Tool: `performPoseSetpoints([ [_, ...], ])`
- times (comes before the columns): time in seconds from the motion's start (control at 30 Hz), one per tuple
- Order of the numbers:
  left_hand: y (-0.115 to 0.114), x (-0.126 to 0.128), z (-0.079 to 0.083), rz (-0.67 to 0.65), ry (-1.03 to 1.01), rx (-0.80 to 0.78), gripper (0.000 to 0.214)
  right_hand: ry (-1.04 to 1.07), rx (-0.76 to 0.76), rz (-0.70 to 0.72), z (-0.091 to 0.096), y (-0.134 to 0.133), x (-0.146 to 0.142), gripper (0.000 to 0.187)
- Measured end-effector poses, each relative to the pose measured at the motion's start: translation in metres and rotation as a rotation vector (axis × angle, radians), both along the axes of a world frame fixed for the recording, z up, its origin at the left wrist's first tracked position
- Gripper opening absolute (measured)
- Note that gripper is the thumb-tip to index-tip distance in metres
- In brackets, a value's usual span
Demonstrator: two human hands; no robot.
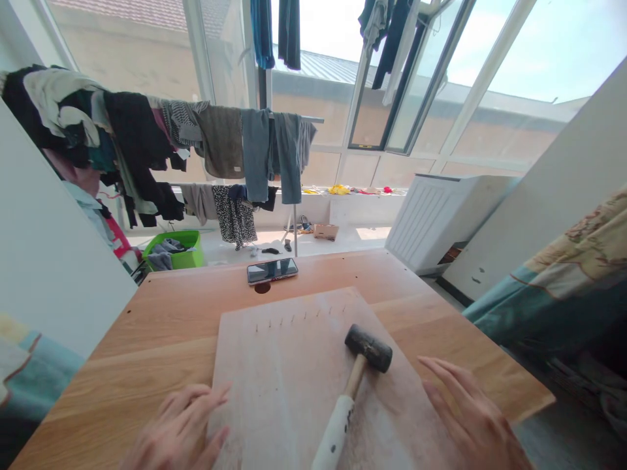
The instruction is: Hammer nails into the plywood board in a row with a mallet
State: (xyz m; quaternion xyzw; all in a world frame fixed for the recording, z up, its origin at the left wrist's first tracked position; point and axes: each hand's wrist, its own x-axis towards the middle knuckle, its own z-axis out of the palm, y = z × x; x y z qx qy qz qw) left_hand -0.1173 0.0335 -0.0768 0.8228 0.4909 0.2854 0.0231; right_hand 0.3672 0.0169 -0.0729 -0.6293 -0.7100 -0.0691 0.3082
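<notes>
A pale wooden board (274, 378) lies flat on the table, with a row of several thin nails (292, 319) standing upright near its far edge. On the board's right half rests a mallet (368, 347) with a black head and a white-wrapped wooden handle pointing toward me. My left hand (181, 427) is at the board's left edge, fingers stretched out and holding nothing. By the right edge lies my right hand (470, 414), also with fingers extended and nothing in it. Neither hand touches the mallet.
A phone (272, 271) lies near the far edge of the wooden table (161, 365), beside a dark round hole. Beyond are a laundry rack with clothes (220, 140), a green basket (189, 251) and a white washing machine (431, 219). Curtains (563, 274) hang at the right.
</notes>
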Motion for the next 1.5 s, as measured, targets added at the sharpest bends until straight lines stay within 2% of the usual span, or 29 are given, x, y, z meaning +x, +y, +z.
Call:
performPoseSetpoints([
  [0.1,0.031,0.012,0.017,0.127,-0.105,-0.175,0.036,0.175,-0.122,0.129,0.035,0.064,-0.037,0.029],
  [0.17,0.060,0.025,0.025,0.166,-0.189,-0.178,0.034,0.169,-0.179,0.207,0.050,0.110,-0.059,0.028],
  [0.27,0.096,0.041,0.026,0.104,-0.305,-0.224,0.034,0.122,-0.293,0.351,0.058,0.161,-0.083,0.024],
  [0.37,0.113,0.047,0.019,0.077,-0.396,-0.305,0.030,0.056,-0.382,0.435,0.056,0.183,-0.096,0.028],
  [0.53,0.114,0.048,0.018,0.160,-0.488,-0.295,0.027,0.002,-0.405,0.446,0.059,0.179,-0.105,0.035],
  [0.77,0.124,0.063,0.018,-0.011,-0.445,-0.402,0.019,-0.077,-0.454,0.504,0.070,0.176,-0.121,0.026],
  [0.93,0.126,0.072,0.022,0.021,-0.497,-0.326,0.023,-0.093,-0.479,0.480,0.074,0.177,-0.131,0.023],
  [1.1,0.128,0.084,0.023,-0.058,-0.460,-0.395,0.019,-0.128,-0.509,0.503,0.076,0.176,-0.146,0.019],
  [1.27,0.132,0.101,0.025,-0.085,-0.386,-0.366,0.015,-0.139,-0.532,0.496,0.081,0.172,-0.163,0.014],
  [1.5,0.139,0.115,0.027,-0.076,-0.503,-0.388,0.013,-0.116,-0.538,0.520,0.085,0.173,-0.168,0.019],
])
